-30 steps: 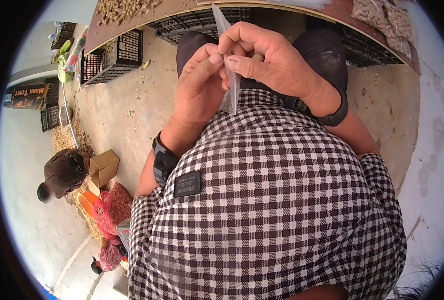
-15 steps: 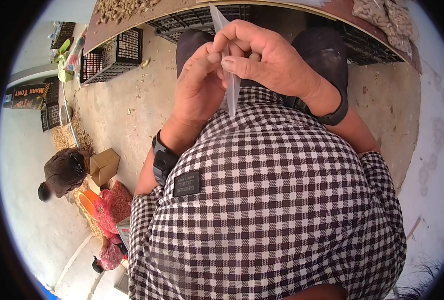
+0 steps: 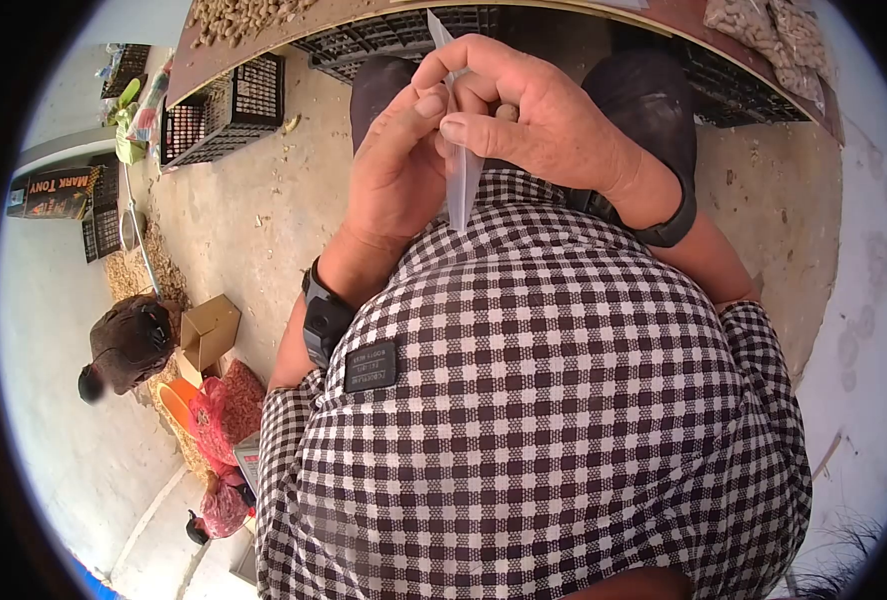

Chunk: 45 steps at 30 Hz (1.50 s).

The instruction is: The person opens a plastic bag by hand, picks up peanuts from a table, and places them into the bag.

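- One clear plastic bag (image 3: 464, 190): you pinch it between left hand (image 3: 399, 165) and right hand (image 3: 554, 125), near the table edge.
- One peanut-like piece (image 3: 508, 112) in your right fingers.
- One peanut heap (image 3: 249, 18) on the brown table (image 3: 186, 78).
- Two people (image 3: 132, 345) leftward, concrete floor (image 3: 239, 215).

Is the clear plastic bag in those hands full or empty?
It looks empty: the bag is flat and thin between the left hand and right hand, with nothing visible inside, though fingers hide part.
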Each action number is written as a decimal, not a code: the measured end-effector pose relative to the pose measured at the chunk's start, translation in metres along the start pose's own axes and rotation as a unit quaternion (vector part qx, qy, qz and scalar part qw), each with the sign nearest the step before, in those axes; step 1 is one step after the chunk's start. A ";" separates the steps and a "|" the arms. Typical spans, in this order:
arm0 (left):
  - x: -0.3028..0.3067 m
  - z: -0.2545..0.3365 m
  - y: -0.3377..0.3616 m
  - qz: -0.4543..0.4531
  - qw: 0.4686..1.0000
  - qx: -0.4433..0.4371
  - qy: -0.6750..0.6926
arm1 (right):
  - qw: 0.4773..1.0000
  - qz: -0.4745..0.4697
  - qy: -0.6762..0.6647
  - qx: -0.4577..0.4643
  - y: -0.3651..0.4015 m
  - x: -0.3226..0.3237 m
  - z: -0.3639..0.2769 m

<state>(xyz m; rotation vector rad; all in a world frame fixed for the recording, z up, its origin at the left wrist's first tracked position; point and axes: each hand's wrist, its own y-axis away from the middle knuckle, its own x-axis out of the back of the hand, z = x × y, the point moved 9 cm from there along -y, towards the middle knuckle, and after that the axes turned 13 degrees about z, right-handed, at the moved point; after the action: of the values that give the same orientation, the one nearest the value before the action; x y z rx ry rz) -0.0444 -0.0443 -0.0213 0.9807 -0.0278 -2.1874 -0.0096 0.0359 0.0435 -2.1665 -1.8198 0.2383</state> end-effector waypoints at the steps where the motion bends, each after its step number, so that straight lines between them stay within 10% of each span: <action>1: 0.001 -0.001 0.000 0.000 1.000 0.001 0.000 | 1.000 0.002 -0.002 -0.008 0.000 0.000 0.001; 45: 0.021 -0.018 -0.002 0.087 0.995 0.051 0.007 | 0.998 -0.025 0.044 -0.035 0.004 -0.001 0.018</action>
<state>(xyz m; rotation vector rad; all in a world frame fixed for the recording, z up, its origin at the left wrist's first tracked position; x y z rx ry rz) -0.0432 -0.0515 -0.0486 1.0100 -0.2119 -2.0364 -0.0112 0.0367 0.0252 -2.1388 -1.8571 0.0681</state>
